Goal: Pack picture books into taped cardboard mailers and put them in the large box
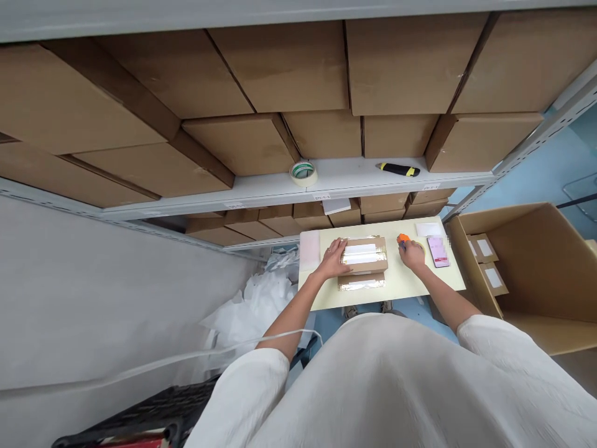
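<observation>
On a pale yellow tabletop [396, 283] lies a small cardboard box [366, 266] with shiny tape and white labels on top. A second taped cardboard piece [362, 283] shows at its near side; whether it is a separate box I cannot tell. My left hand [333, 258] grips the left end of the box, fingers along its edge. To the right of the box, apart from it, my right hand [412, 254] is closed around a tape dispenser [403, 238] with an orange head and a bit of blue. Part of its tape roll shows beside the hand; the palm hides the rest.
Right of my right hand lies a phone [438, 251], with a white label stack [428, 229] behind it. A large open carton [536, 267] holding small boxes stands at right. The shelf [345, 174] carries large cartons, a tape roll [303, 173] and a utility knife [398, 169].
</observation>
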### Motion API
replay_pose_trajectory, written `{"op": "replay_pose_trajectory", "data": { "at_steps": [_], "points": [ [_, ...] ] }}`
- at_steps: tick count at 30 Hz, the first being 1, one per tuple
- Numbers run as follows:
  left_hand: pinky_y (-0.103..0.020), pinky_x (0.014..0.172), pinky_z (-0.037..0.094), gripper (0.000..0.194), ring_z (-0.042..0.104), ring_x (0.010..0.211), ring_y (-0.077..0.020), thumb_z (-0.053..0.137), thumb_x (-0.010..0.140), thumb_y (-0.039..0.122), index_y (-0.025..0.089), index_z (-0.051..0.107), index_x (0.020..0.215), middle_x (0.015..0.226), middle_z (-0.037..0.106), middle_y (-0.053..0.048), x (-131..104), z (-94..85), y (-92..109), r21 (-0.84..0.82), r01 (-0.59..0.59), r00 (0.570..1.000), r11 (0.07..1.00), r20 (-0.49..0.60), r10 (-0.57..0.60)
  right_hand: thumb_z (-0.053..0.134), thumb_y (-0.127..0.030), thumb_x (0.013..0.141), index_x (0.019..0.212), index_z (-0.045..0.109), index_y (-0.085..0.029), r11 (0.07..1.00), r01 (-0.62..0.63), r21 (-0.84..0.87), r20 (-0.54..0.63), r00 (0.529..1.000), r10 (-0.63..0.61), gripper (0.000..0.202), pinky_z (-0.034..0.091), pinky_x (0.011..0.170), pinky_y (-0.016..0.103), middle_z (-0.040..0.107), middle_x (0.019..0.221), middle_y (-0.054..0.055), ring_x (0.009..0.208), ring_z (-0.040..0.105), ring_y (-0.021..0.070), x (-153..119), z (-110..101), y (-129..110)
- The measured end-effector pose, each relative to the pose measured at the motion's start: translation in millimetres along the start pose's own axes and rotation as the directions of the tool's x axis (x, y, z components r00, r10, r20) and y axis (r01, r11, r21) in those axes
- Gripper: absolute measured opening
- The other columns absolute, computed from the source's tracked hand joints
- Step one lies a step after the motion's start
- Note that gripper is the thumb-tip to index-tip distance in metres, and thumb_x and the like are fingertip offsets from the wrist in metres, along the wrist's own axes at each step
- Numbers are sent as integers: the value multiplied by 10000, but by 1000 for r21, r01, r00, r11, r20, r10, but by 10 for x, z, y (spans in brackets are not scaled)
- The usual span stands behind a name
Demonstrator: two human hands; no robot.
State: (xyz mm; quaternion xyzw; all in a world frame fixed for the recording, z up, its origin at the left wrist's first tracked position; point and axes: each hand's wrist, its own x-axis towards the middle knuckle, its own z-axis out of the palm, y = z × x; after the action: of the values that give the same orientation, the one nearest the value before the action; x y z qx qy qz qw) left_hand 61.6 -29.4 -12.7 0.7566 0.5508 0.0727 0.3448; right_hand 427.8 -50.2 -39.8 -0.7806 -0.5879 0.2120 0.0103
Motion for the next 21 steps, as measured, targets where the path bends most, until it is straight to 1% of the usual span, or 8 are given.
{"op": "replay_pose_trajectory", "data": {
  "at_steps": [2, 4, 6, 9, 12, 16, 19, 21],
  "points": [
    [-529, 1346, 250, 1026, 161, 1692, -390, 788, 854, 594, 257, 330, 1708, 1838, 163, -128, 32, -27, 33, -28, 66, 994, 997, -88, -68, 469, -567, 1076, 1484, 568, -164, 985, 38, 171, 69, 996, -50, 582, 508, 973, 401, 693, 1345, 190, 1171, 689, 312, -37, -106, -219],
    [-532, 1311, 316, 1004, 214, 1673, -414, 737, 891, 625, 237, 313, 1714, 1836, 156, -142, 83, -49, 63, -59, 185, 971, 981, -143, -191, 532, -696, 1020, 1606, 448, -207, 964, 70, 255, 121, 987, -103, 769, 522, 966, 376, 688, 1375, 163, 1182, 697, 297, -62, -189, -457],
    [-539, 1254, 390, 1069, 286, 1639, -448, 746, 876, 645, 222, 262, 1731, 1827, 173, -172, 130, -56, 77, -77, 303, 942, 950, -125, -310, 606, -767, 951, 1682, 336, -242, 964, 104, 243, 165, 975, -146, 940, 522, 988, 381, 646, 1458, 173, 1233, 688, 311, -83, -233, -668],
    [-513, 1151, 480, 1113, 462, 1538, -448, 742, 880, 653, 218, 196, 1747, 1757, 345, -219, 150, -34, 65, -89, 379, 924, 921, -18, -382, 678, -768, 902, 1714, 273, -261, 980, 125, 152, 226, 961, -157, 1039, 526, 998, 404, 572, 1554, 206, 1277, 676, 347, -119, -238, -870],
    [-471, 1103, 501, 1010, 548, 1466, -417, 679, 943, 625, 218, 208, 1739, 1664, 499, -213, 106, 3, 41, -95, 348, 937, 933, 9, -349, 664, -707, 943, 1693, 317, -248, 986, 145, 85, 230, 960, -161, 946, 541, 953, 402, 637, 1481, 205, 1228, 697, 352, -157, -227, -929],
    [-458, 1083, 505, 819, 547, 1458, -402, 585, 1021, 549, 253, 262, 1713, 1644, 542, -165, 12, -7, 72, -112, 293, 953, 950, -46, -299, 535, -624, 1038, 1613, 437, -233, 986, 159, 50, 200, 966, -166, 702, 548, 874, 380, 752, 1297, 161, 1129, 725, 337, -220, -298, -910],
    [-454, 1051, 522, 647, 595, 1390, -374, 505, 1067, 474, 269, 350, 1661, 1580, 597, -149, -45, -100, 162, -148, 228, 960, 962, -129, -248, 466, -553, 1072, 1543, 511, -250, 987, 153, 48, 108, 982, -158, 562, 540, 865, 378, 771, 1240, 140, 1116, 722, 330, -295, -443, -905],
    [-450, 1049, 524, 524, 621, 1340, -347, 445, 1092, 439, 271, 430, 1588, 1547, 605, -144, -67, -189, 238, -180, 185, 951, 966, -214, -222, 475, -530, 1068, 1538, 503, -266, 980, 185, 69, 23, 982, -187, 540, 534, 881, 383, 759, 1264, 128, 1118, 712, 325, -353, -558, -913]
  ]
}}
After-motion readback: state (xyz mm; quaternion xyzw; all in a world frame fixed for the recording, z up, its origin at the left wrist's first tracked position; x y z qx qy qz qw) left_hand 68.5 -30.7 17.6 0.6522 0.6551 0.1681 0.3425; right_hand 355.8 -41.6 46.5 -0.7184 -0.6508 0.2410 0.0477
